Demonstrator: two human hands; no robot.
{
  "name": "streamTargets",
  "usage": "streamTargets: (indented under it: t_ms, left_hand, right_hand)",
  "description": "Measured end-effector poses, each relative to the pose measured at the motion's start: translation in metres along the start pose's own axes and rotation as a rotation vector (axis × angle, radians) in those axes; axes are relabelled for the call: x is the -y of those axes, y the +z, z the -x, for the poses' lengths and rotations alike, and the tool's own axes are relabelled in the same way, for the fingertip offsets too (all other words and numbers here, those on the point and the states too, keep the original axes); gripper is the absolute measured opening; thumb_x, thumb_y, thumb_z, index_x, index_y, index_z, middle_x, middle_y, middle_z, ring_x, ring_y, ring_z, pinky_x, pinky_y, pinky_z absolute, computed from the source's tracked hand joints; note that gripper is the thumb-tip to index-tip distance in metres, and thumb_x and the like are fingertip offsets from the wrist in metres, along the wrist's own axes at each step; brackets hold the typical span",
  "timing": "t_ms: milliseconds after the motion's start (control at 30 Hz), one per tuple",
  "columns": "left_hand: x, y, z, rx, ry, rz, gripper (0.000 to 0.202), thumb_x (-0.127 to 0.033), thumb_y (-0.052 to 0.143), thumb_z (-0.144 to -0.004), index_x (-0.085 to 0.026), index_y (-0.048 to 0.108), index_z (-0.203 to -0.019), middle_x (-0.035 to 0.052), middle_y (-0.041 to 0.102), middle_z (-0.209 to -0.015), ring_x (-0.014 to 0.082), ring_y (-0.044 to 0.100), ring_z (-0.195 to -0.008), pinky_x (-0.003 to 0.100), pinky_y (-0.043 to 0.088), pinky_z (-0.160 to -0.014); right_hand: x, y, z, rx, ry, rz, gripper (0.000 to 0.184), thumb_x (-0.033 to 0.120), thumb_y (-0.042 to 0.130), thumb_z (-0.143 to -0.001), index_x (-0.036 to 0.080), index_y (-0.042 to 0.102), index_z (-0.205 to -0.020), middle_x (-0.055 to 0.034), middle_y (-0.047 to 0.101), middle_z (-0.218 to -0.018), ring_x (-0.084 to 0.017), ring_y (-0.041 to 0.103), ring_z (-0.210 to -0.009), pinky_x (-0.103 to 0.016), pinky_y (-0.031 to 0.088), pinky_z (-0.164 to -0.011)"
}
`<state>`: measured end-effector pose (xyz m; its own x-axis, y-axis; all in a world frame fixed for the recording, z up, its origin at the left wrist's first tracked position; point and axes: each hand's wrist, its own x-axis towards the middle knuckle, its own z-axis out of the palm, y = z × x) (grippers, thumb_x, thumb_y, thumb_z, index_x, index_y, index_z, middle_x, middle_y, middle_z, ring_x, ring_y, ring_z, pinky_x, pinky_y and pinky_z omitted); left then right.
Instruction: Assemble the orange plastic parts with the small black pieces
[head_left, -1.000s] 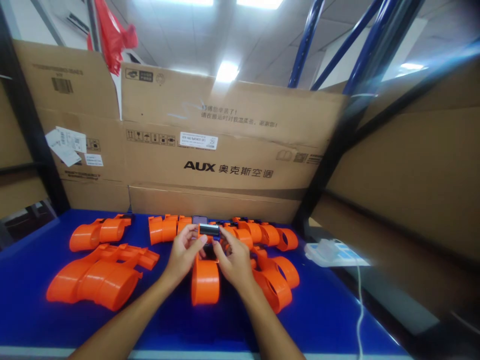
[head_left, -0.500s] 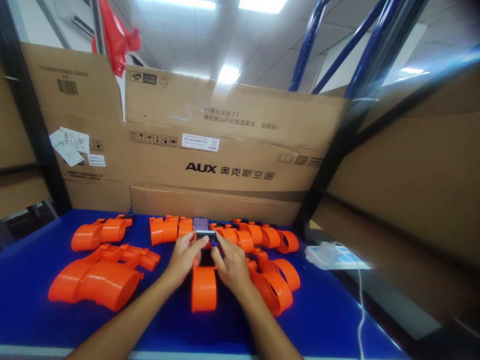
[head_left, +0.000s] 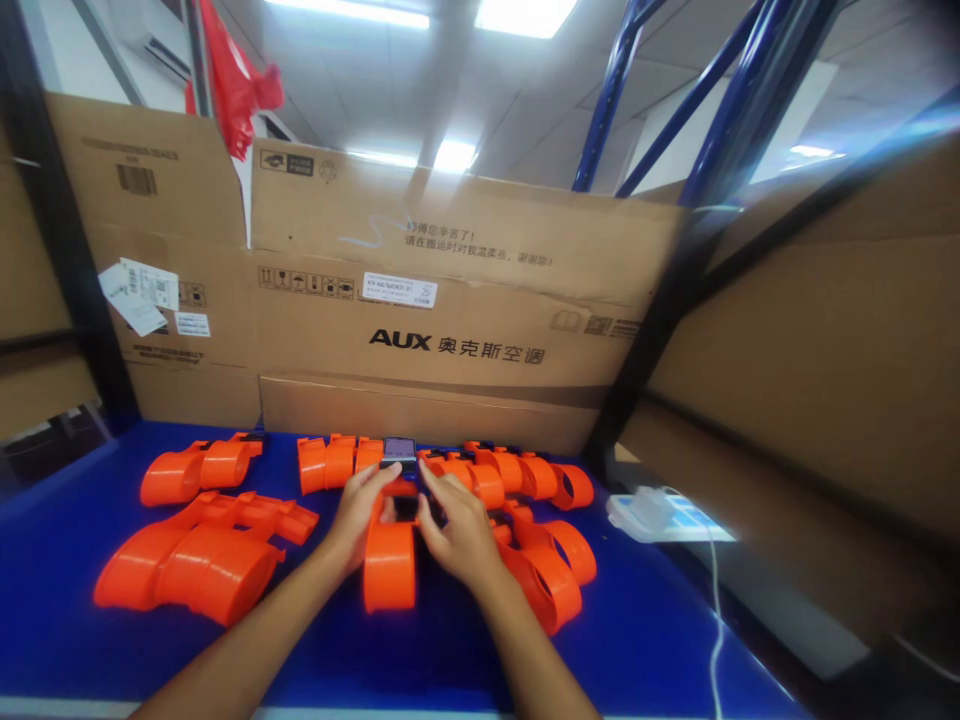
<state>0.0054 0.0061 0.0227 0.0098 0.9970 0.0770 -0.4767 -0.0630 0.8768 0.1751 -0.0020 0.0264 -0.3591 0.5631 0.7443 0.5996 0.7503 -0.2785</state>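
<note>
Orange holder [head_left: 389, 567]: at the middle of the blue table [head_left: 330, 660], upright between both hands, its broad ring hanging lowest.
Change: half a second ago the holder sat slightly further right; its dark top strip, which faced the viewer, is now mostly out of sight.
Left hand [head_left: 358, 515]: thumb and fingers closed on the holder's left side, gripping it.
Right hand [head_left: 459, 525]: thumb and forefinger partly spread at the holder's right side; I cannot tell whether they grip.
Power strip [head_left: 697, 518]: white, at the table's right edge, bearing a white plug [head_left: 651, 505]; a pale cable [head_left: 716, 620] runs toward the viewer.
Phone [head_left: 399, 448]: behind the holder, screen visible, lower part hidden.
Other orange pieces [head_left: 184, 570]: clusters left, right and along the back; the right hand and forearm partly cover those on the right.
Cardboard wall [head_left: 465, 310]: printed "AUX", closing off the table's rear.
Red bag [head_left: 236, 85]: hanging above, upper left.
</note>
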Motion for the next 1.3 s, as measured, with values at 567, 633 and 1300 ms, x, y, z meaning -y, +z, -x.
streamTargets:
  t_ms: [567, 633, 1300]
  left_hand:
    - [0.004, 0.002, 0.003, 0.07, -0.002, -0.065, 0.041, -0.043, 0.085, -0.068, -0.014, 0.069, -0.091, -0.0035, 0.06, -0.059, 0.0056, 0.042, -0.039, 0.021, 0.032, -0.041]
    - [0.003, 0.002, 0.004, 0.078, -0.011, -0.058, 0.041, -0.043, 0.086, -0.067, -0.014, 0.069, -0.091, -0.0039, 0.06, -0.058, 0.0053, 0.042, -0.039, 0.021, 0.031, -0.04]
    - [0.006, 0.002, 0.003, 0.088, 0.056, -0.141, 0.045, -0.059, 0.073, -0.076, -0.016, 0.066, -0.084, -0.0067, 0.05, -0.049, 0.0057, 0.036, -0.034, 0.021, 0.028, -0.04]
  right_hand:
    - [-0.004, 0.016, 0.008, -0.096, -0.032, 0.034, 0.05, 0.012, 0.055, -0.086, 0.013, 0.059, -0.136, -0.0098, 0.069, -0.077, -0.023, 0.066, -0.069, -0.035, 0.06, -0.067]
    - [-0.004, 0.016, 0.008, -0.093, -0.036, 0.024, 0.05, 0.012, 0.055, -0.086, 0.013, 0.059, -0.136, -0.0098, 0.069, -0.077, -0.023, 0.066, -0.069, -0.036, 0.06, -0.067]
    - [-0.004, 0.0, -0.001, -0.135, 0.035, -0.061, 0.022, 0.027, 0.063, -0.089, 0.018, 0.071, -0.108, -0.0073, 0.069, -0.083, -0.02, 0.063, -0.071, -0.033, 0.054, -0.065]
